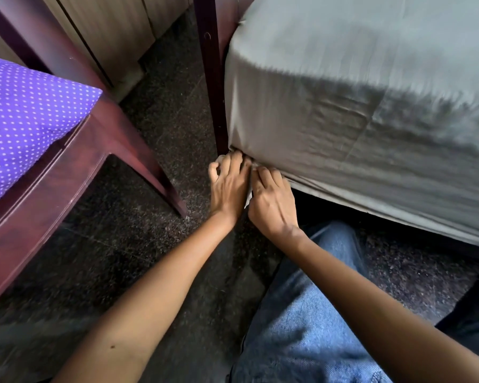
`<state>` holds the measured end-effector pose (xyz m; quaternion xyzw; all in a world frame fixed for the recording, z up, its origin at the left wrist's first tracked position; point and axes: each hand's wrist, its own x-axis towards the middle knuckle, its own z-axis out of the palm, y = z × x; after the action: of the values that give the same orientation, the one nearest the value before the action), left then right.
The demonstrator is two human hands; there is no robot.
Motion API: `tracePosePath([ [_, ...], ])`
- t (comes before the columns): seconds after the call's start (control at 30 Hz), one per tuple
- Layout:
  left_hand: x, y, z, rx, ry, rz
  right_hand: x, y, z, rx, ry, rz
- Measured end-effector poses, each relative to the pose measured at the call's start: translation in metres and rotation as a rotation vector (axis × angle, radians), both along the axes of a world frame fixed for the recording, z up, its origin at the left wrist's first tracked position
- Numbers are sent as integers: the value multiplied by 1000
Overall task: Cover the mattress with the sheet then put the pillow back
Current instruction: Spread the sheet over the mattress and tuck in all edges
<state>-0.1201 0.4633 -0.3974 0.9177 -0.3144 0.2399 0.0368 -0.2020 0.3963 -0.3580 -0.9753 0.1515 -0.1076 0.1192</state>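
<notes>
Both hands, left hand [227,186] and right hand [271,200], pinch the smooth grey cotton sheet [343,111] at the mattress's lower corner, its loose hem running rightward, nearer the right.

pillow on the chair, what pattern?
Purple with small white polka dots; the pillow shows in the head view, lying on the chair.

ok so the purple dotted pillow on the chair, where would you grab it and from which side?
Take the pillow by its free corner pointing toward the bed, near the chair's front edge, coming in from the bed side. That corner overhangs nothing and sits clear of the chair frame; the rest runs out of view. Both hands, left hand and right hand, are at the sheet corner now.
</notes>
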Motion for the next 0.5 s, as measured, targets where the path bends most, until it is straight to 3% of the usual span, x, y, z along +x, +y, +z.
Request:
tracePosePath([
  [0.13, 0, 5, 3, -63, 88, 9, -3, 11, -3, 11, 29, -1],
  [0.33, 3, 33, 13, -356, 167, -284, 4, 4, -1, -25, 86, -14],
  [0.5, 2, 38, 0, -237, 132, -393, 19, 3, -3, -67, 159, -50],
])
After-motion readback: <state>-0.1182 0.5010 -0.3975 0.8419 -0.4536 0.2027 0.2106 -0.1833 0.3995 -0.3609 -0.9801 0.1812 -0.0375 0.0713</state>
